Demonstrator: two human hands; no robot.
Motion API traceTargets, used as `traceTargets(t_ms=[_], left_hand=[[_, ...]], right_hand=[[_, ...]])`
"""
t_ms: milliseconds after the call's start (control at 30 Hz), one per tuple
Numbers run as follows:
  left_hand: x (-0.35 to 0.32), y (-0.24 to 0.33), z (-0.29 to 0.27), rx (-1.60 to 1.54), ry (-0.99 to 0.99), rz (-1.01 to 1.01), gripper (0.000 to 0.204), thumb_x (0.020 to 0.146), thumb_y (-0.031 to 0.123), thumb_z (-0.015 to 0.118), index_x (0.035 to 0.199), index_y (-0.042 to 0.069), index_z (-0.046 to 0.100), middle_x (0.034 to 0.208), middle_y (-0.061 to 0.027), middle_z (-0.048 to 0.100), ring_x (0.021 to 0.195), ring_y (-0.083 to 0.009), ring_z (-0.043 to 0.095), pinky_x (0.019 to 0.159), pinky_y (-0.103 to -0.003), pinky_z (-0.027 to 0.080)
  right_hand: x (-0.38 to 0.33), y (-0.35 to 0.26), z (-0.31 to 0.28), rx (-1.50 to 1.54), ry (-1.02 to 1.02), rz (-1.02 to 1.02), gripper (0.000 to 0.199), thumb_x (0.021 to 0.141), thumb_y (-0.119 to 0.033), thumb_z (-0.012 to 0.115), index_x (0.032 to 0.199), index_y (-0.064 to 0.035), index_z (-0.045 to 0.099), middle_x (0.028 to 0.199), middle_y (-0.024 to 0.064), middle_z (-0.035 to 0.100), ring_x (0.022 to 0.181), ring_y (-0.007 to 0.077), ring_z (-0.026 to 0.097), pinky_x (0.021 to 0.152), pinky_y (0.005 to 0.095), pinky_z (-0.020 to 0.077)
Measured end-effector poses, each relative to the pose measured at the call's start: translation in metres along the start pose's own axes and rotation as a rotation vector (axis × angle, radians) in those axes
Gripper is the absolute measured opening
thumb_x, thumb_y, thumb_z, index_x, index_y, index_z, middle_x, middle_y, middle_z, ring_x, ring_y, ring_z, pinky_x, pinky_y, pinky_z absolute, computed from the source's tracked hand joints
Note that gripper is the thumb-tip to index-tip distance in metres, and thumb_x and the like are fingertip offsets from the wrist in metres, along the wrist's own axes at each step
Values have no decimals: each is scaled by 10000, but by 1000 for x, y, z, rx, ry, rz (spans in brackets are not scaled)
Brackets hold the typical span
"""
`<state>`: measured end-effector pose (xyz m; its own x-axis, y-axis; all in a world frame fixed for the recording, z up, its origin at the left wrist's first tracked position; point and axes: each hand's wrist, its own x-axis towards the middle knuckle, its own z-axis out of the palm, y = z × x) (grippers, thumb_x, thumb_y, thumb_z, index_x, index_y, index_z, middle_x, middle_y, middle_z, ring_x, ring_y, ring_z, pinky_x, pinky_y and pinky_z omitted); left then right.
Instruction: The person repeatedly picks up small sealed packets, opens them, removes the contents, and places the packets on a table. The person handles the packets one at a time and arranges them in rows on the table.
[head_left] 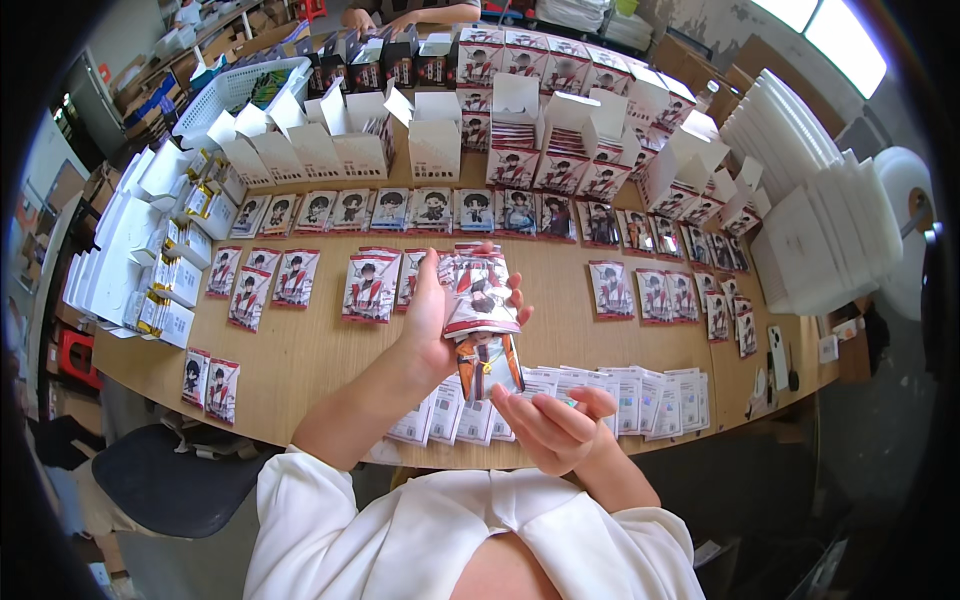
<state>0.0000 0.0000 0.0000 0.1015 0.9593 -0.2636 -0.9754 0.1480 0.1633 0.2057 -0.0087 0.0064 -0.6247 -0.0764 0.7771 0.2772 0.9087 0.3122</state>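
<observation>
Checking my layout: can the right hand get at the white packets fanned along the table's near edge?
Probably yes: the right hand is close to the white packets, those on its right look uncovered, and the left hand is off to the other side.

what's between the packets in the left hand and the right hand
In the head view, a card with orange printing lies between the packets and the right hand.

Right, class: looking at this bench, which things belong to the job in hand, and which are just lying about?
Seem part of the job:
- pictured packets in the left hand
- orange-sided picture card by the right hand
- row of picture pieces
- open white boxes

Probably just lying about:
- phone
- black chair
</observation>
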Motion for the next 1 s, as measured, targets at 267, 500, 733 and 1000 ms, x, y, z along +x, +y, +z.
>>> traceTargets(t_ms=[267, 500, 733, 1000], left_hand=[[15, -22, -16, -2, 81, -88, 664, 991, 603, 186, 1223, 95, 545, 1032, -221, 631, 872, -367, 627, 857, -563, 506], [19, -41, -24, -14, 137, -203, 652, 996, 592, 163, 1176, 106, 559, 1020, -213, 626, 865, -347, 626, 857, -553, 511], [17, -40, -23, -9, 110, -211, 658, 1000, 583, 156, 1223, 102, 546, 1037, -215, 624, 868, -348, 625, 861, -545, 512], [16, -39, -18, 42, -16, -237, 641, 1008, 569, 162, 1281, 118, 526, 1058, -205, 633, 880, -345, 632, 838, -511, 521]], right_hand=[[-18, 5, -3, 57, -20, 45, 287, 706, -169, 799, 981, -242, 759, 1033, -107, 579, 954, 108, 478, 867, 344, 334], [-30, 4, -5, 237, 14, 144, 280, 672, -215, 841, 936, -269, 762, 1029, -77, 593, 910, 129, 489, 809, 349, 344], [-30, 4, -6, 307, 62, 183, 294, 713, -305, 834, 971, -213, 730, 1048, -5, 605, 920, 182, 514, 800, 378, 360], [-27, 8, 1, 647, 90, 506, 674, 643, -310, 868, 1219, -142, 562, 1173, 113, 562, 1040, 308, 570, 859, 438, 383]])
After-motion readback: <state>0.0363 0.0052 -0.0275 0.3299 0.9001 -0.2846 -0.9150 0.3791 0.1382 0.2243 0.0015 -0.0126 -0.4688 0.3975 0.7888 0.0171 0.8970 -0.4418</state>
